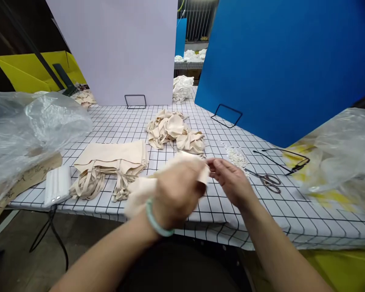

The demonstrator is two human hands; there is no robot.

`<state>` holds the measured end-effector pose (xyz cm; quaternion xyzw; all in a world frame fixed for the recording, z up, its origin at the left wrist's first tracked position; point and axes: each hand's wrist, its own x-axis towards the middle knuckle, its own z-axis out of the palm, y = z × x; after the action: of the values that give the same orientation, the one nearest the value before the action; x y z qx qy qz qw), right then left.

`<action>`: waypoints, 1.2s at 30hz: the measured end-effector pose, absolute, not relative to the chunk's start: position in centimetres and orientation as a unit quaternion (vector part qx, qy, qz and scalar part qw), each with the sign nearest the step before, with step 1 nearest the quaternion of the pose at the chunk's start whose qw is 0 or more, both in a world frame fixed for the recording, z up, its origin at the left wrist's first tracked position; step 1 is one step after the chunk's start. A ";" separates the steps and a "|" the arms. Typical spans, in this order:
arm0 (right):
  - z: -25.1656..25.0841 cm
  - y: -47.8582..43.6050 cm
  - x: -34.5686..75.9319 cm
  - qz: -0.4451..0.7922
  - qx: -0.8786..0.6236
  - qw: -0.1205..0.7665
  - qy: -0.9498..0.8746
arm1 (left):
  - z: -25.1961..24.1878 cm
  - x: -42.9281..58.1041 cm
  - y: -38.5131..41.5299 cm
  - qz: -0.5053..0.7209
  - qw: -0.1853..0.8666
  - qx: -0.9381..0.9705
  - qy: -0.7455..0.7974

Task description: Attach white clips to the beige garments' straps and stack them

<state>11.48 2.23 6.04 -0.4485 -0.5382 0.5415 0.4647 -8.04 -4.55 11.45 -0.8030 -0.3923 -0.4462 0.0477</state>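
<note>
My left hand (178,192), with a pale green bangle on its wrist, is smeared by motion. Its fingers are closed round a beige cloth piece (140,196), which looks like a small cloth bag. At the right edge of that cloth, the fingers of my right hand (231,178) are pinched together; what is between them is too small to make out. To the left lies a neat stack of beige cloth bags (112,153) with straps hanging toward the table's front edge. A crumpled heap of beige cloth bags (170,127) sits beyond my hands.
Right of my hands lie thread scraps (235,157), scissors (269,181) and eyeglasses (292,162) on the checked tablecloth (118,121). A white panel (118,48) and blue panel (276,61) stand behind. Clear plastic bags (48,117) and a white device (57,184) are at left.
</note>
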 end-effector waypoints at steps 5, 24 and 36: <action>2.2 0.8 17.1 0.428 -0.586 0.456 -0.515 | 4.4 -5.3 -6.6 -0.318 -0.130 -0.882 -0.322; 1.6 -0.5 14.2 0.192 -0.558 0.298 -0.750 | 2.9 -11.4 -6.0 -0.119 -0.092 -0.883 -0.445; 0.4 2.3 10.2 0.143 -0.615 0.281 -0.723 | 0.0 -12.0 -8.1 -0.237 -0.081 -0.874 -0.417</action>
<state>10.22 2.29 0.38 -0.6151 -0.7228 0.1434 0.2805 -12.03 -8.06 -0.04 -0.8739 -0.4167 -0.2366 -0.0814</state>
